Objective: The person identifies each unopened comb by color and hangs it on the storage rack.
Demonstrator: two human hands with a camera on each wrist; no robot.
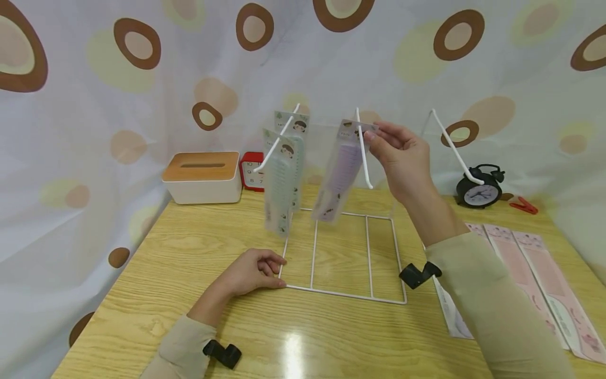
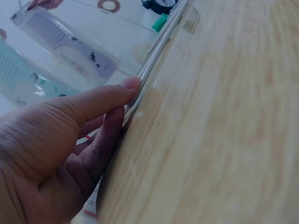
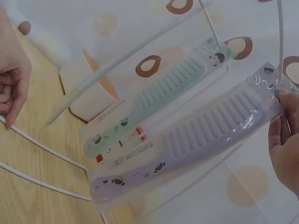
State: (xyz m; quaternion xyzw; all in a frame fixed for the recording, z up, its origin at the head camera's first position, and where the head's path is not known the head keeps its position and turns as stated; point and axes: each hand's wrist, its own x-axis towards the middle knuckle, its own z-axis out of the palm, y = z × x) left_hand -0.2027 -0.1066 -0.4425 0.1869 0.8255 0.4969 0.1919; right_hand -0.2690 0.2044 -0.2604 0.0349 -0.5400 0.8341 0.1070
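A white wire display rack (image 1: 342, 292) stands on the wooden table (image 1: 189, 247), with three long hooks reaching up toward me. My right hand (image 1: 395, 147) pinches the top of a packaged purple comb (image 1: 341, 173) (image 3: 205, 135) at the middle hook (image 1: 363, 152). Green packaged combs (image 1: 283, 173) (image 3: 163, 93) hang on the left hook (image 1: 279, 142). The right hook (image 1: 454, 150) carries nothing. My left hand (image 1: 255, 269) (image 2: 70, 135) grips the rack's front left corner, with the thumb (image 2: 100, 100) on the wire (image 2: 154, 60).
A tissue box with a wooden lid (image 1: 202, 176) and a red clock (image 1: 251, 171) stand at the back left. A black alarm clock (image 1: 479, 189) and a red clip (image 1: 523, 205) sit at the back right. Pink comb packages (image 1: 535, 279) lie flat on the right. A patterned curtain (image 1: 94, 79) surrounds the table.
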